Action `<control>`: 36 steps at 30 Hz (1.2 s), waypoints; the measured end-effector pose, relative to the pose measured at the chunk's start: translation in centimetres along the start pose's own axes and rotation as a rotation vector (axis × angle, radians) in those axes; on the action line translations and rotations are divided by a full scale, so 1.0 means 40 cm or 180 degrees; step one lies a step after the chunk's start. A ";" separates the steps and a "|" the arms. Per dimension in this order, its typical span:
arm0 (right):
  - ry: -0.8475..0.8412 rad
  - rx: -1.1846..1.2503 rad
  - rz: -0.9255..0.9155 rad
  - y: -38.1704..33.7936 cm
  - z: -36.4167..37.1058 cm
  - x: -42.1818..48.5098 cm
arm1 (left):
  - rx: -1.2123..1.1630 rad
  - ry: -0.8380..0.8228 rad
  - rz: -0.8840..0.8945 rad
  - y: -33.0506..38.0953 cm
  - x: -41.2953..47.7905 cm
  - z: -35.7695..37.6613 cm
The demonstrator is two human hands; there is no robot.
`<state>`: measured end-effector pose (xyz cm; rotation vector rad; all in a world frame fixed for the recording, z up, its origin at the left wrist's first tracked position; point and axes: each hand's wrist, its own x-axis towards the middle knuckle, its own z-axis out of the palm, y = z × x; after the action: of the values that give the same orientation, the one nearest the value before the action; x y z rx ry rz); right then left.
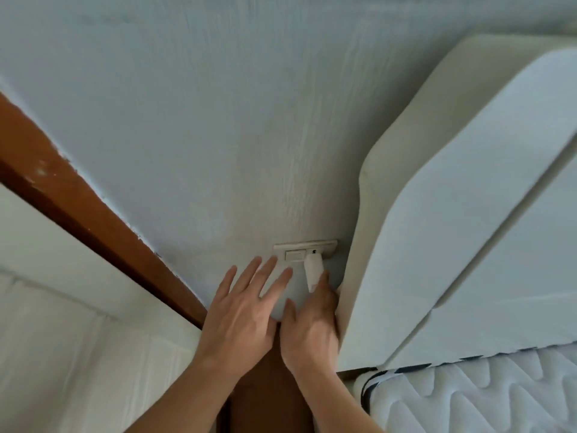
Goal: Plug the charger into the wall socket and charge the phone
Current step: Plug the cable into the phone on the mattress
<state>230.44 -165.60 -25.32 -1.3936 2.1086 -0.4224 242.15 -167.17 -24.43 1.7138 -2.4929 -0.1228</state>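
Padded headboard (pixel 437 245) tight beside wall socket (pixel 306 250), crowding both hands.

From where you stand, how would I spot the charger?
Find the pale wall between the brown door frame and the padded headboard. Low down sits a cream socket plate. The charger is the white block at its right half, beside the flat switch, with the right hand gripping it.

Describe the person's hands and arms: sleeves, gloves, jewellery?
Both are bare. Left hand and right hand show no gloves, rings, watch or bands. No sleeves in view on either forearm up to the frame edge. No markings visible.
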 end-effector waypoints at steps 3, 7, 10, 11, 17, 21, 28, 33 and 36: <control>-0.0213 -0.0254 -0.0554 0.007 -0.047 -0.080 | 0.0040 -0.0110 -0.0279 0.014 -0.075 -0.065; -0.0211 -0.0657 -0.1063 0.026 -0.129 -0.173 | 0.0057 -0.0122 -0.0526 0.064 -0.185 -0.161; -0.0126 -0.0831 -0.1299 0.042 -0.239 -0.245 | 0.0038 -0.0105 -0.0621 0.124 -0.257 -0.236; -0.0041 -0.0865 -0.1359 0.051 -0.280 -0.270 | 0.0009 -0.0068 -0.0638 0.151 -0.277 -0.262; 0.0323 -0.1040 -0.1464 0.164 -0.504 -0.423 | -0.0117 0.0109 -0.0359 0.354 -0.366 -0.374; 0.0569 -0.1062 -0.1197 0.284 -0.633 -0.511 | -0.0195 0.0095 -0.0087 0.501 -0.392 -0.393; 0.1119 -0.0991 -0.0461 0.536 -0.804 -0.648 | -0.0290 -0.0065 0.0671 0.755 -0.365 -0.392; 0.1456 -0.0886 0.0224 0.704 -0.876 -0.733 | -0.0373 -0.0298 0.1306 0.915 -0.327 -0.371; 0.1513 -0.0830 0.0621 0.779 -0.893 -0.770 | -0.0345 -0.0456 0.1728 0.987 -0.314 -0.331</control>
<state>194.72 -126.56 -5.44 -1.3003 2.7425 -0.4445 211.96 -141.35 -6.74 0.9702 -2.8903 -0.3298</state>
